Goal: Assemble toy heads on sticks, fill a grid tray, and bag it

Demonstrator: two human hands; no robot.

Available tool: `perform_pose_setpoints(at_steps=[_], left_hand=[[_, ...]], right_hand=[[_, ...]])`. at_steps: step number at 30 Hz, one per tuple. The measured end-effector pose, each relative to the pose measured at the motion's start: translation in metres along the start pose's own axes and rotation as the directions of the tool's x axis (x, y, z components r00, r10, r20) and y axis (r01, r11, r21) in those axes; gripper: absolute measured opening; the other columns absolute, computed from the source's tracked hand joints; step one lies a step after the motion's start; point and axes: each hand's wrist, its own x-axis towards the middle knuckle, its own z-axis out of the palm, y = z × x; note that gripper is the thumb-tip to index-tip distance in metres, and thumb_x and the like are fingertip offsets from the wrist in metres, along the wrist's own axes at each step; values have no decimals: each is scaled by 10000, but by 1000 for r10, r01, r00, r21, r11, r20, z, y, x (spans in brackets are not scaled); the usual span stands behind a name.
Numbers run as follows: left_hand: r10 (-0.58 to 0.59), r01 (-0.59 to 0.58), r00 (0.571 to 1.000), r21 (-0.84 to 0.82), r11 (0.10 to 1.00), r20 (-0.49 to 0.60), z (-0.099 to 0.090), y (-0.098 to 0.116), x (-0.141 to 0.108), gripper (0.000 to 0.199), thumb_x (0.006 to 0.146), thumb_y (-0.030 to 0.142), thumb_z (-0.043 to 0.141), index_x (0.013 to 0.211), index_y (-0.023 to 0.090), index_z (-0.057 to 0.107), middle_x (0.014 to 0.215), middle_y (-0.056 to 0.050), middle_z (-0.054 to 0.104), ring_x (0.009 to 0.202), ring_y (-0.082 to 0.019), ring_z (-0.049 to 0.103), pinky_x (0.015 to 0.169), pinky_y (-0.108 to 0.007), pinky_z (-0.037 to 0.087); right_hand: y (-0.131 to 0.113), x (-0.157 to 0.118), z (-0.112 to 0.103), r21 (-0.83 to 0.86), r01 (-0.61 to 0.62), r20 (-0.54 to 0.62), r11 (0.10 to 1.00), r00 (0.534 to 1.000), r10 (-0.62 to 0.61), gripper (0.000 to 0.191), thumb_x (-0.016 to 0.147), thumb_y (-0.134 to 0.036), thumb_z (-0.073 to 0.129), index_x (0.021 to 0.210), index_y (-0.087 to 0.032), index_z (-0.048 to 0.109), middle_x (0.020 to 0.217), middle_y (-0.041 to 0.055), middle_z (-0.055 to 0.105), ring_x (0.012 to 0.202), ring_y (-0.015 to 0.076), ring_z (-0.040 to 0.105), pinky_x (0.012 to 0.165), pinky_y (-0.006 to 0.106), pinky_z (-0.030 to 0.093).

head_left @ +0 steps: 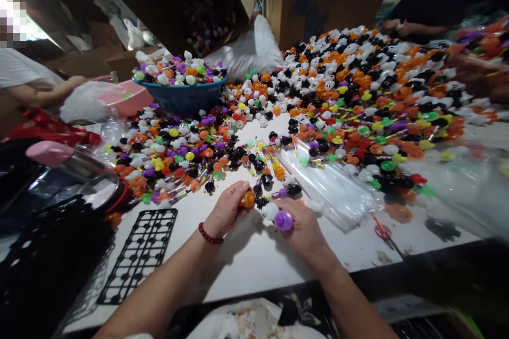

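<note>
Close together over the white table are my two hands. My left hand, with a dark red bead bracelet at the wrist, is closed on a small orange pumpkin-shaped piece. Closed too is my right hand, which grips a purple piece and a white piece. A black piece shows between the hands; I cannot tell which one holds it. Just beyond them lie loose black and orange pieces with striped stems.
Big heaps of small coloured pieces cover the far table. A blue basin of them stands at back left. Clear plastic bags lie right, scissors near the edge. A black grid tray lies left. Other people sit at both sides.
</note>
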Motion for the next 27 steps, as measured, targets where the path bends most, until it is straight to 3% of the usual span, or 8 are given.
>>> perform_pose_setpoints(at_steps=[7, 12, 19, 23, 25, 27], left_hand=[[61, -85, 993, 269, 959, 98, 5, 0, -15, 418, 863, 571, 570, 756, 166, 563, 606, 37, 505, 519, -71, 464, 478, -181, 361], [108, -133, 990, 343, 930, 90, 14, -2, -27, 443, 868, 573, 527, 689, 168, 529, 583, 45, 434, 517, -77, 395, 482, -194, 336], [-21, 10, 999, 284, 959, 34, 20, -22, -40, 385, 829, 508, 513, 639, 174, 514, 592, 25, 438, 529, -97, 370, 473, -219, 286], [45, -42, 999, 385, 922, 2, 15, -22, -39, 434, 878, 548, 466, 645, 182, 489, 594, 31, 433, 553, -104, 381, 509, -225, 314], [124, -123, 992, 444, 887, 27, 14, -14, -36, 446, 910, 573, 430, 706, 185, 513, 637, 28, 472, 584, -106, 412, 538, -221, 341], [164, -172, 985, 460, 871, 58, 13, -6, -33, 440, 922, 592, 419, 779, 191, 532, 666, 29, 500, 590, -104, 431, 547, -215, 355]], right_hand=[[-12, -13, -11, -111, 35, 102, 993, 994, -24, 171, 914, -200, 527, 933, -178, 695, 900, 71, 695, 817, 191, 625, 756, 293, 482], [-22, -17, -13, -83, 23, 179, 996, 984, -8, 188, 906, -181, 493, 760, -186, 612, 745, 30, 628, 705, 161, 555, 648, 257, 410], [-20, -28, 8, 23, -45, 215, 999, 976, 39, 221, 846, -126, 498, 634, -189, 507, 644, -16, 545, 614, 124, 486, 576, 242, 332], [-6, -26, 13, 129, -184, 219, 974, 964, 153, 190, 852, -216, 558, 667, -184, 588, 674, -5, 592, 641, 138, 512, 583, 242, 380], [1, -22, 11, 231, -341, 258, 911, 924, 281, 212, 847, -325, 625, 699, -173, 635, 676, 2, 610, 634, 138, 517, 568, 238, 396], [8, -17, 8, 331, -495, 338, 804, 857, 389, 313, 844, -438, 654, 699, -160, 646, 638, -3, 593, 543, 105, 455, 497, 219, 347]])
